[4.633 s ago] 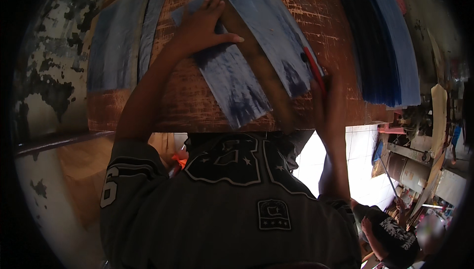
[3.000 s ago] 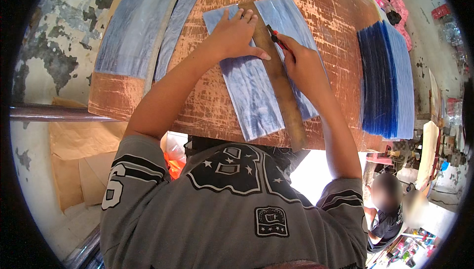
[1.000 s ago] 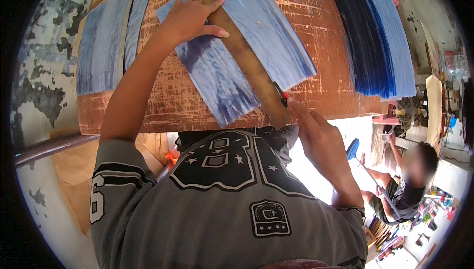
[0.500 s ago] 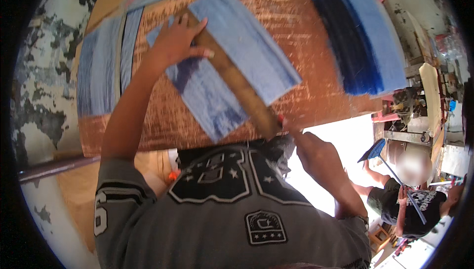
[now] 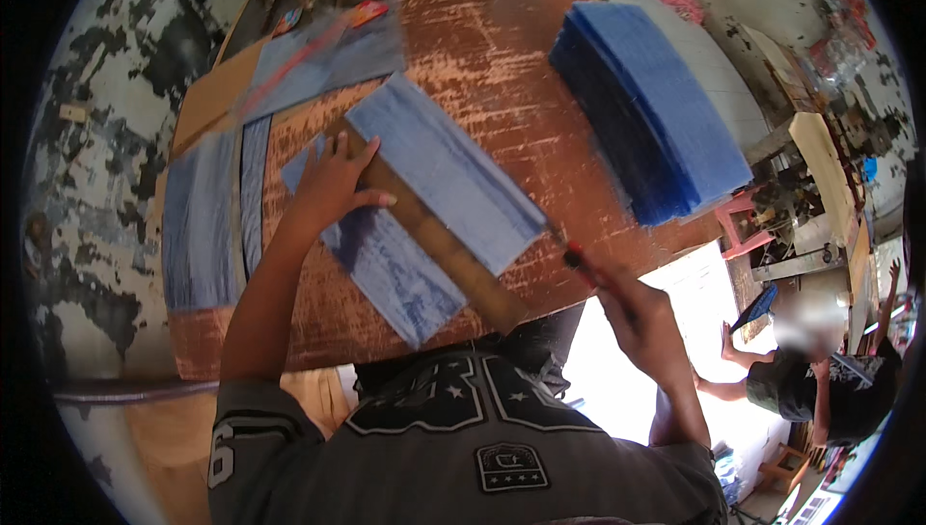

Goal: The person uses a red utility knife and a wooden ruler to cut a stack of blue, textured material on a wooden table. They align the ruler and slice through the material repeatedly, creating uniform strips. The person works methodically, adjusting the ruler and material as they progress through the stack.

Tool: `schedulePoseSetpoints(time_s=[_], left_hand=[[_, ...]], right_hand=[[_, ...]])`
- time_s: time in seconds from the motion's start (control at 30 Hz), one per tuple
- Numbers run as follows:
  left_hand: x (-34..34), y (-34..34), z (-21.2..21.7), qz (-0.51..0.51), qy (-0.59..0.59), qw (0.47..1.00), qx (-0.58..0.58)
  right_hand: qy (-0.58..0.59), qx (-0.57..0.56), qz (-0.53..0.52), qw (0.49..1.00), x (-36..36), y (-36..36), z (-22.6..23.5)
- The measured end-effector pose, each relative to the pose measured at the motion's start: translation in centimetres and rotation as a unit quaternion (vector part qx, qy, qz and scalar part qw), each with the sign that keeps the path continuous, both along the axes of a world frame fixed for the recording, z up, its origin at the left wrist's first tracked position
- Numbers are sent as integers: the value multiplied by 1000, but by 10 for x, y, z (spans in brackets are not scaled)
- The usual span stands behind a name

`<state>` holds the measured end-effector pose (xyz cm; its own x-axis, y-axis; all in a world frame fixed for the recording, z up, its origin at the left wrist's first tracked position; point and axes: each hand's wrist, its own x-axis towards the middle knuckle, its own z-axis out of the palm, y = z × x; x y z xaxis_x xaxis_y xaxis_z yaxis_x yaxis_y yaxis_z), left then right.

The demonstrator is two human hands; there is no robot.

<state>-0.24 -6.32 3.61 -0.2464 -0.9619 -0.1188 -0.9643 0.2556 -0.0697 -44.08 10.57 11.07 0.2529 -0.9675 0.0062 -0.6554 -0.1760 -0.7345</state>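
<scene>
The left hand (image 5: pixel 333 183) is pressing flat, fingers spread, on a long brown wooden straightedge (image 5: pixel 439 241), pinning it over a blue rectangular cloth sheet (image 5: pixel 424 202) on the worn reddish-brown surface (image 5: pixel 502 72). The straightedge's long axis is running from far left to near right. The right hand (image 5: pixel 641 318), its grip clenched around a red-tipped marker (image 5: pixel 579 265), is hanging off the surface's near edge.
</scene>
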Motion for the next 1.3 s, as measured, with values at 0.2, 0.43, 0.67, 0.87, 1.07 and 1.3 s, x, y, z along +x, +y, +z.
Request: schedulePoseSetpoints(time_s=[0.2, 0.43, 0.67, 0.87, 1.07, 1.3], left_hand=[[-3, 1, -5, -2, 40, 999, -2], [-3, 4, -3, 11, 38, 999, 0], [-2, 7, -9, 2, 39, 999, -36], [0, 7, -14, -5, 32, 998, -57], [0, 6, -18, -6, 22, 997, -69], [0, 2, -24, -13, 5, 996, -87]], right_hand=[[-53, -27, -33, 998, 21, -12, -16], [-55, -74, 58, 994, 70, -46, -41], [-31, -104, 117, 987, 114, -80, -48], [12, -136, 149, 979, 130, -97, -55], [61, -134, 169, 975, 134, -100, -50], [100, -104, 164, 976, 138, -98, -42]])
